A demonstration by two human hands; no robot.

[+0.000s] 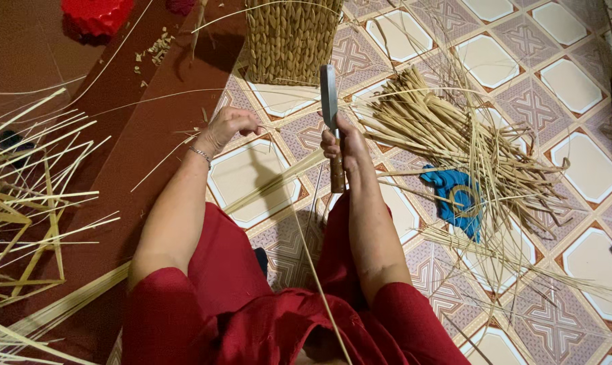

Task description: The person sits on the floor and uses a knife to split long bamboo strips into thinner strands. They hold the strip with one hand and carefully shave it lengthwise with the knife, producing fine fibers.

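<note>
Seen from the head camera, a seated person in red clothing works long plant fibre on a patterned tile floor point(590, 162). The right hand point(343, 145) is closed in a full fist around the wooden handle of a broad-bladed knife point(329, 101), its flat grey blade pointing away from the body. The left hand point(228, 127), a thin bracelet at the wrist, is curled with fingertips pinched on one end of a pale strip point(272, 181) that runs slantwise across the tiles between the two hands and passes under the knife hand.

By the look of it, the step in hand is splitting or shaving the strip along its length. The next move would seem to call for steady tension from the left hand and a shallow, controlled blade angle, since so thin a piece could tear or wander off line.

The strip is flat, straw-coloured and flexible. To the right of the knife lies a loose, tangled heap of similar reeds point(454, 135), dry and stringy, partly covering a crumpled blue cloth point(448, 192) and a small ring of tape. At the far edge of the floor stands a woven basket point(291, 40), coarse and braided. Along the left edge, stiff flat slats point(29, 203) cross in an open lattice over a smooth brown surface, with a red ribbed object point(96, 15) at the far left corner.
</note>
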